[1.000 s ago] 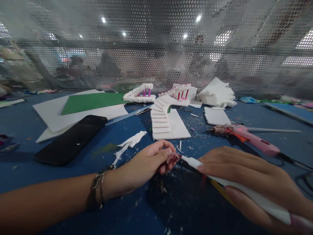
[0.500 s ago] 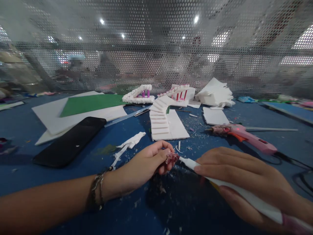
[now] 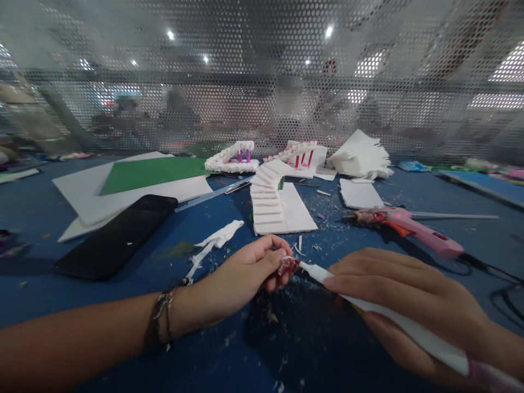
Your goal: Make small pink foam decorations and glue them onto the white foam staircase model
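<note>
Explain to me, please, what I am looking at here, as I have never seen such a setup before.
There is no machine: a person is working with two bare hands. Every picture comes from one camera worn on the head, looking forward and down. The left hand pinches a small reddish, lumpy piece. The right hand holds a slim white tool, its tip at or very near that piece. On the blue table lie a pink glue gun, a black, flat object, a green sheet and a small white staircase model. Behind stands a perforated screen.
</note>
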`<state>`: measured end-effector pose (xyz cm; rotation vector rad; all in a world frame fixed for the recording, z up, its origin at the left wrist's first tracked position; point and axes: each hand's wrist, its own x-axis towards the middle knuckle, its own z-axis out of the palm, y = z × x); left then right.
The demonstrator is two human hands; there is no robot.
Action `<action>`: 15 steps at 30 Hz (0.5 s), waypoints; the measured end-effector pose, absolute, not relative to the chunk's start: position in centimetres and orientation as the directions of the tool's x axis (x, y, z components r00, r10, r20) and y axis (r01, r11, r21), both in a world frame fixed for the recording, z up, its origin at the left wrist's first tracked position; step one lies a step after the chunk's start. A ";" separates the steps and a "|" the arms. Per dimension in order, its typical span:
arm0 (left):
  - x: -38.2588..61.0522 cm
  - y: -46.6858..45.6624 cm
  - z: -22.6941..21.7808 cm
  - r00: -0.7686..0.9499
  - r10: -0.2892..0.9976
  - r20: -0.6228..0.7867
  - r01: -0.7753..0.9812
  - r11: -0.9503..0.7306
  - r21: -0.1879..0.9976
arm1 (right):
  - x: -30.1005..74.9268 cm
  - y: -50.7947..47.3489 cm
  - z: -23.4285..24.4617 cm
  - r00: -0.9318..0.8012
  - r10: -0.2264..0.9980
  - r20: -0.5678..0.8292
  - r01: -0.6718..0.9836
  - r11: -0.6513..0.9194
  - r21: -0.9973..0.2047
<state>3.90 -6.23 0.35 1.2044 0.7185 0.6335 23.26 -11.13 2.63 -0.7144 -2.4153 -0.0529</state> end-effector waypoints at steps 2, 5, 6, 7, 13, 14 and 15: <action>3.9 -6.2 0.3 0.634 0.759 -0.146 -0.075 0.249 0.966 | 23.3 -11.2 2.6 -0.663 0.486 0.570 0.500 0.854 -0.146; 3.9 -6.2 0.3 0.636 0.760 -0.131 -0.105 0.254 0.961 | 23.2 -11.3 2.5 -0.670 0.471 0.574 0.499 0.858 -0.122; 3.9 -6.2 0.3 0.636 0.761 -0.129 -0.110 0.254 0.961 | 23.1 -11.3 2.5 -0.673 0.468 0.573 0.498 0.859 -0.117; 3.9 -6.2 0.3 0.635 0.762 -0.127 -0.114 0.254 0.960 | 23.1 -11.3 2.5 -0.680 0.464 0.568 0.489 0.864 -0.120; 3.9 -6.1 0.1 0.653 0.748 -0.123 -0.125 0.266 0.956 | 23.0 -11.1 2.6 -0.703 0.477 0.528 0.447 0.873 -0.193; 3.9 -6.1 0.1 0.650 0.750 -0.122 -0.121 0.261 0.958 | 23.0 -11.1 2.6 -0.699 0.488 0.523 0.458 0.867 -0.197; 3.9 -6.1 0.0 0.645 0.754 -0.123 -0.116 0.256 0.960 | 23.0 -11.2 2.6 -0.698 0.493 0.520 0.461 0.864 -0.200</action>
